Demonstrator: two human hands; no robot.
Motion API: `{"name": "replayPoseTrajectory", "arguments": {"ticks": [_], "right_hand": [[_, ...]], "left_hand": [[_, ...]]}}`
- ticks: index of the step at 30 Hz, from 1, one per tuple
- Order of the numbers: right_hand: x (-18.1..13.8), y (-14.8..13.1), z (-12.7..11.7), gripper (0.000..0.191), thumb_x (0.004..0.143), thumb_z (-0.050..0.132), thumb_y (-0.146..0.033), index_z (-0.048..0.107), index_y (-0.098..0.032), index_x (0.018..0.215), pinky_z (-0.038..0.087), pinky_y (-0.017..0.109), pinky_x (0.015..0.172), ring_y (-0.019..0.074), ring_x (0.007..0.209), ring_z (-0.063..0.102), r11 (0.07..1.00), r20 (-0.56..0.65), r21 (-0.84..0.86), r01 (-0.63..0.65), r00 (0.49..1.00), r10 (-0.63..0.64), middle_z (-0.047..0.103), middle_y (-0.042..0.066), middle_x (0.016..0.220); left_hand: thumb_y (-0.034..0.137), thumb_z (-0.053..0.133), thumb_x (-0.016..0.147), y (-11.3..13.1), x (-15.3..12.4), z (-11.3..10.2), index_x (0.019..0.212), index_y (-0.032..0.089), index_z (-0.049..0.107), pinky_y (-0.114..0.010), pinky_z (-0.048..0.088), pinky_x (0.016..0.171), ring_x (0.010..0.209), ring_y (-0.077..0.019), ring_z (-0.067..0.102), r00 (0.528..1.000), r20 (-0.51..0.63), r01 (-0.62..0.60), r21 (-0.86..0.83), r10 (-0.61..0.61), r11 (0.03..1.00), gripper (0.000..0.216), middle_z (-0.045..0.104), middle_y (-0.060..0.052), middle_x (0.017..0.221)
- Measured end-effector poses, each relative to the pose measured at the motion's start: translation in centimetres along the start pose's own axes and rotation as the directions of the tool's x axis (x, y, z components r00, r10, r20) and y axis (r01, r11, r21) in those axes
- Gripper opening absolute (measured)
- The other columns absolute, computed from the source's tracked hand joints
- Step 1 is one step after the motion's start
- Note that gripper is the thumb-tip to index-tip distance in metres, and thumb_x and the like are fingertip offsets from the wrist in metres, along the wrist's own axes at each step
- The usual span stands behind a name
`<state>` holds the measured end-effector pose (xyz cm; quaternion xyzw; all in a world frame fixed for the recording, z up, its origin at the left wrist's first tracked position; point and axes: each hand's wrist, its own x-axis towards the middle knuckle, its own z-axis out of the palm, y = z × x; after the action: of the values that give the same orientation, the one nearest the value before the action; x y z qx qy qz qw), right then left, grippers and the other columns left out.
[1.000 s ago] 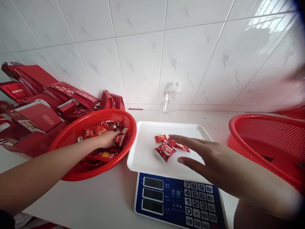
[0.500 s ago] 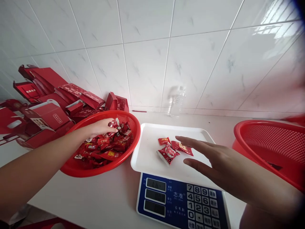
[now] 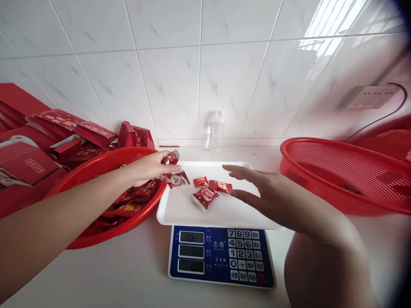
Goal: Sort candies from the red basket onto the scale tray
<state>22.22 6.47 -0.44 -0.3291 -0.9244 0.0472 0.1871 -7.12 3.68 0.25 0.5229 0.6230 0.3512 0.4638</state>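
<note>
My left hand (image 3: 148, 167) is closed on a few red candy packets (image 3: 175, 169) and hangs over the left edge of the white scale tray (image 3: 231, 211). It has come out of the red mesh basket (image 3: 93, 171), which holds several more red packets. Three red candy packets (image 3: 208, 190) lie on the tray. My right hand (image 3: 266, 194) hovers open, fingers stretched, over the tray's right part, just right of those packets.
A blue digital scale panel (image 3: 221, 254) with keypad sits under the tray. A second red mesh basket (image 3: 340, 175) stands at the right. Red gift boxes (image 3: 48, 141) are piled at the left. A clear plastic bottle (image 3: 215, 130) stands by the tiled wall.
My left hand has lifted out of the left basket with candy packets and moved right to the tray's edge. My right hand stays open above the tray.
</note>
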Motion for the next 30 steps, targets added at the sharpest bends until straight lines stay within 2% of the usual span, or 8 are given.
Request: {"name": "replayPoseTrajectory", "arguments": {"ticks": [4,7,9,16,20,24,27,30], "right_hand": [[-0.5,0.3,-1.0,0.051,0.092,0.043,-0.049,0.046,-0.026,0.137,0.056,0.045,0.081,0.026,0.099,0.066,0.999,-0.022,0.002,-0.053,0.998,0.053,0.067,0.006,0.12],[-0.7,0.1,-1.2,0.05,0.092,0.044,-0.046,0.046,-0.025,0.137,0.056,0.041,0.082,0.024,0.1,0.066,0.999,-0.026,0.024,-0.036,0.999,0.036,0.066,0.006,0.12],[-0.6,-0.1,-1.2,0.049,0.092,0.045,-0.044,0.046,-0.024,0.137,0.055,0.04,0.084,0.0234,0.103,0.065,0.999,-0.021,0.032,-0.017,1.0,0.018,0.065,0.007,0.122],[-0.3,-0.5,-1.3,0.048,0.093,0.044,-0.043,0.045,-0.026,0.137,0.054,0.041,0.085,0.0235,0.106,0.064,0.999,0.008,0.051,-0.007,1.0,0.006,0.064,0.005,0.124],[-0.5,-0.6,-1.5,0.047,0.093,0.044,-0.042,0.044,-0.027,0.137,0.054,0.039,0.085,0.0231,0.107,0.064,0.998,-0.004,0.059,0.019,1.0,-0.019,0.063,0.004,0.127],[-0.6,-0.6,-1.6,0.046,0.093,0.045,-0.041,0.043,-0.03,0.138,0.054,0.038,0.084,0.0222,0.106,0.064,0.995,-0.01,0.091,0.036,0.999,-0.035,0.064,0.003,0.125],[-0.5,-0.6,-1.5,0.046,0.094,0.045,-0.042,0.043,-0.03,0.138,0.055,0.038,0.083,0.0222,0.105,0.064,0.994,-0.011,0.103,0.038,0.999,-0.037,0.064,0.003,0.125],[-0.5,-0.5,-1.4,0.045,0.094,0.044,-0.041,0.043,-0.03,0.138,0.055,0.038,0.083,0.0223,0.107,0.064,0.994,-0.018,0.101,0.044,0.999,-0.043,0.063,0.003,0.126]], "left_hand": [[0.039,0.075,0.067,-0.1,1.8,1.8,0.1,0.02,0.057,-0.031,0.052,0.067,0.087,-0.022,0.064,0.997,0.076,-0.046,0.239,0.028,0.97,0.042,0.065,-0.004,0.098],[0.04,0.073,0.067,-0.3,2.6,2.4,0.1,0.021,0.058,-0.03,0.05,0.066,0.084,-0.0232,0.065,0.998,0.06,-0.054,0.519,0.026,0.853,0.041,0.068,-0.004,0.095],[0.041,0.07,0.068,-0.1,2.9,2.8,0.104,0.022,0.058,-0.03,0.049,0.067,0.083,-0.0231,0.066,0.997,0.078,-0.043,0.587,-0.004,0.808,0.043,0.069,-0.004,0.098],[0.049,0.066,0.069,0.4,4.7,5.3,0.106,0.021,0.058,-0.035,0.046,0.079,0.1,-0.0294,0.062,0.997,0.075,-0.077,0.674,0.035,0.735,0.047,0.068,-0.007,0.108],[0.057,0.058,0.074,0.5,6.2,6.3,0.121,0.018,0.053,-0.04,0.045,0.085,0.108,-0.032,0.058,0.991,0.092,-0.131,0.659,0.094,0.741,0.06,0.063,-0.012,0.12],[0.063,0.043,0.083,0.4,6.4,7.4,0.137,0.017,0.042,-0.046,0.028,0.106,0.136,-0.0348,0.03,0.97,0.182,-0.242,0.675,0.161,0.697,0.071,0.041,-0.014,0.146],[0.069,0.033,0.085,-0.1,5.5,8.3,0.141,0.022,0.039,-0.05,0.019,0.11,0.141,-0.0346,0.017,0.936,0.307,-0.342,0.684,0.172,0.645,0.073,0.033,-0.011,0.151],[0.075,0.032,0.081,-0.7,4.5,9.0,0.146,0.024,0.031,-0.056,0.012,0.111,0.143,-0.0371,0.002,0.933,0.344,-0.335,0.711,0.109,0.619,0.082,0.017,-0.01,0.157]]}}
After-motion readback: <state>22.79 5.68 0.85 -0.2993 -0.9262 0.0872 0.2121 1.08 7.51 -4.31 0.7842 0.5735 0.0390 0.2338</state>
